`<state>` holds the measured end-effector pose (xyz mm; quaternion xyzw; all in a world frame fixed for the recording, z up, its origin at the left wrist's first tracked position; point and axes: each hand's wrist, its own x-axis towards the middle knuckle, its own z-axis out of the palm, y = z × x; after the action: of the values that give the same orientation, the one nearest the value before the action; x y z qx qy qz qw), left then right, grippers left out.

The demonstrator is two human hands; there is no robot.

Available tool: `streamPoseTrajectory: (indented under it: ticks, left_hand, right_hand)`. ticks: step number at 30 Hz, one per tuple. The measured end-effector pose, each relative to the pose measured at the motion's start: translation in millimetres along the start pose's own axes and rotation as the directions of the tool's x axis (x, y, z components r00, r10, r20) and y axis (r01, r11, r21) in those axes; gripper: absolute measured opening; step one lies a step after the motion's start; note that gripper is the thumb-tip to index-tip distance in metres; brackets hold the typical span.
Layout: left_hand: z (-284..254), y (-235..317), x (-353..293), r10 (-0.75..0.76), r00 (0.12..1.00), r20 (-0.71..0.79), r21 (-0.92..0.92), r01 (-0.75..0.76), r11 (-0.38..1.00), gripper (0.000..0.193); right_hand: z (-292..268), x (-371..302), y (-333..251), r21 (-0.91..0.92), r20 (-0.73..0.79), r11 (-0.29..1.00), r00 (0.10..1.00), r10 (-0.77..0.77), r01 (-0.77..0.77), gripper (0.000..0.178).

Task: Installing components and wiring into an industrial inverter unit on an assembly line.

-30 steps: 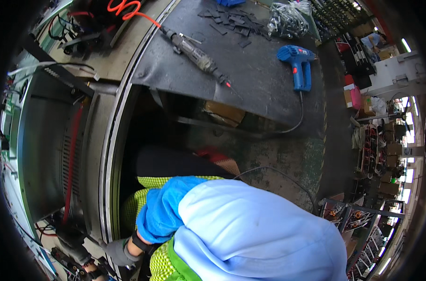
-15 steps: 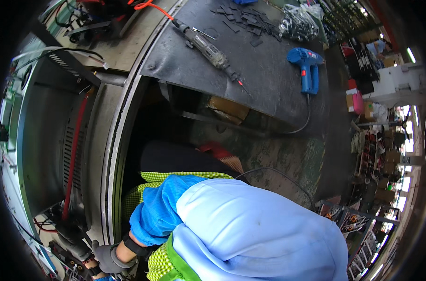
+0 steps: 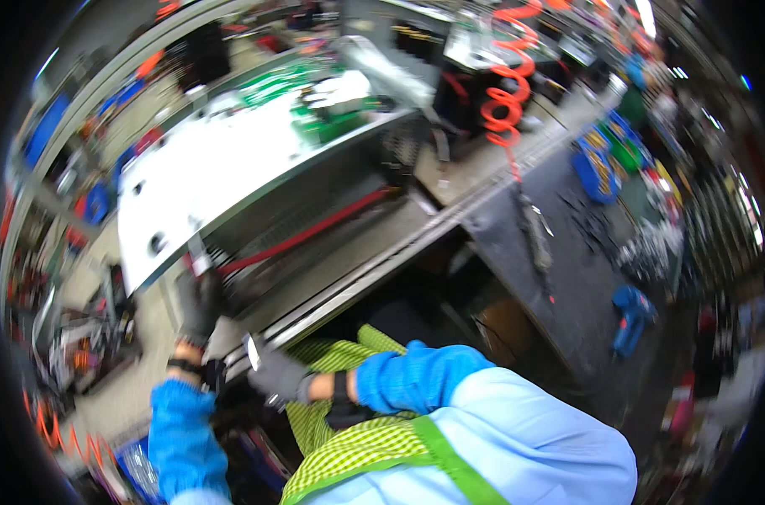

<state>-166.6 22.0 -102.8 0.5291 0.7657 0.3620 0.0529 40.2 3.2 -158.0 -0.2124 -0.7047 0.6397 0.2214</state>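
My left hand (image 3: 199,310), in a dark glove, is raised at the near corner of a metal chassis (image 3: 311,181). A pale strip (image 3: 200,255) shows just above its fingers; blur hides whether the fingers grip it. My right hand (image 3: 277,376), in a grey glove, is closed near the bench edge, to the right of and nearer than the left. A shiny metal piece (image 3: 253,352) sticks up from it, too smeared to name. A red cable (image 3: 315,225) runs along the chassis's open side, and a green circuit board (image 3: 332,126) lies on its bright top.
On the dark mat (image 3: 517,210) at right lie a powered screwdriver (image 3: 534,236) on an orange coiled hose (image 3: 507,101) and a blue heat gun (image 3: 630,318). Beyond are blue bins (image 3: 597,172) and bagged metal parts (image 3: 651,252). Cables and parts (image 3: 96,337) clutter the left.
The view has swung left, bringing the chassis toward the middle and the mat to the right. Both hands, formerly at the lower left edge, now show more fully and apart from each other.
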Motion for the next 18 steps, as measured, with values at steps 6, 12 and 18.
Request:
streamPoseTrajectory:
  ticks: [6,12,18]
  left_hand:
    - [-4,26,0,0.264,0.964,-0.043,0.060,-0.261,0.963,0.018]
    - [-26,28,-61,0.020,0.964,-0.267,-0.125,-0.056,0.991,0.053]
    - [-57,55,-118,0.105,0.994,-0.041,0.096,-0.101,0.990,0.046]
  right_hand:
    - [-102,-48,-45,0.004,0.153,0.965,0.953,0.260,-0.264,0.075]
    - [-309,-146,-57,0.232,-0.590,0.959,0.761,0.271,-0.162,0.036]
    - [-564,-300,2,-0.412,-0.811,0.692,0.585,0.020,-0.594,0.046]
